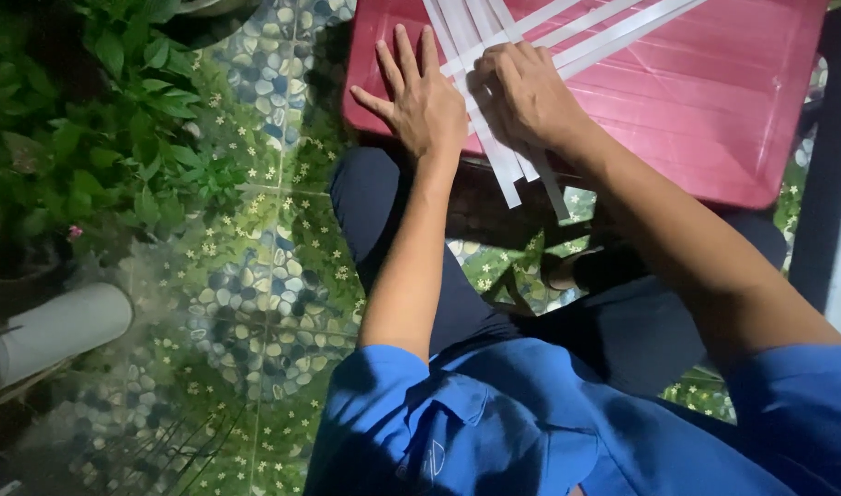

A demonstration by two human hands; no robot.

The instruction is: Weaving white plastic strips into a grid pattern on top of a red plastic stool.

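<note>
Pebble-patterned floor tiles (255, 303) and green plants (108, 119) lie at nine o'clock of a red plastic table (714, 110). Left hand (425, 101) presses flat, fingers spread; right hand (526, 92) curls over crossing white strips (503, 165). Best to keep the strips pinned, edges snug, while weaving

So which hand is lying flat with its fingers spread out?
The left hand. It lies open, fingers spread, on the red board beside the white strips. The right hand is curled over the strips instead.
</note>
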